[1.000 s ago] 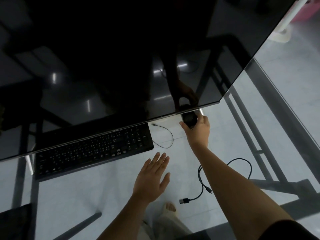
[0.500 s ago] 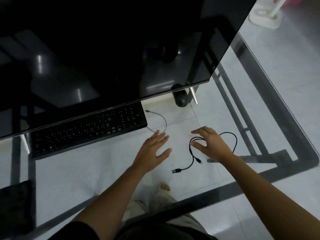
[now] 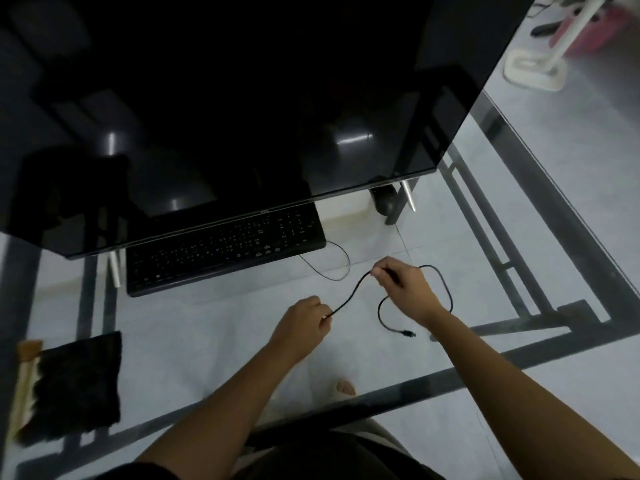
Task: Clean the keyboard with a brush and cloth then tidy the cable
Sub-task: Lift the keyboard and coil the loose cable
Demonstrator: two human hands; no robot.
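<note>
A black keyboard [image 3: 225, 249] lies on the glass desk under the monitor's lower edge. A loose black cable [image 3: 446, 289] lies to its right, looping to a plug near my right wrist. My left hand [image 3: 304, 323] pinches one end of that cable. My right hand [image 3: 405, 289] pinches it further along, so a short stretch hangs taut between the two hands. A dark cloth [image 3: 76, 382] lies at the desk's front left, with a pale brush [image 3: 24, 382] beside it at the left edge.
A large dark monitor [image 3: 242, 98] fills the upper half on slim metal legs. A black mouse [image 3: 384, 202] sits under its right corner. The keyboard's thin wire [image 3: 341, 261] curls beside my right hand. The glass desk's dark frame [image 3: 540, 223] runs along the right and front.
My right hand left the mouse, came back to the loose cable and pinched it. My left hand went from flat and open to pinching the cable's end. The view tilted down.
</note>
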